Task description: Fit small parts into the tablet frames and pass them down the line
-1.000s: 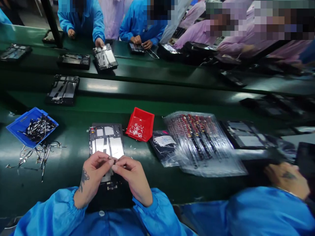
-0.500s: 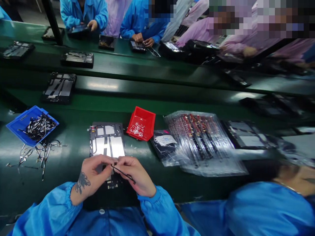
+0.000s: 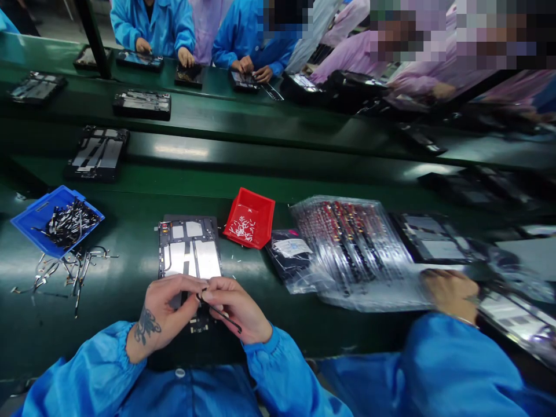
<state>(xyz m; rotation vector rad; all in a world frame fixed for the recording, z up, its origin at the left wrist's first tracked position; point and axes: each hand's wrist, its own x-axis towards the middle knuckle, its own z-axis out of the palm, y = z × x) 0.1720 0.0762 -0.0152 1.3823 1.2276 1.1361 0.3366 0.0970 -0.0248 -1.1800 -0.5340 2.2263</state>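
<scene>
Slim black strip [image 3: 220,314] was gripped at its upper end, where the fingertips of the left hand [image 3: 167,313] and right hand [image 3: 238,310] closed tightly together, its free end jutting past the right hand. Its long axis slanted from upper left to lower right, the free end pointing toward the person. Beneath the hands, a tablet housing [image 3: 189,258] lay near the front edge of a green conveyor belt [image 3: 130,307]. A red tray [image 3: 256,229] of small white pieces stood just right of it, and a blue tray [image 3: 37,217] of black parts sat nearer the left. Across the line, a co-worker [image 3: 152,23] in a blue smock bent over another housing
</scene>
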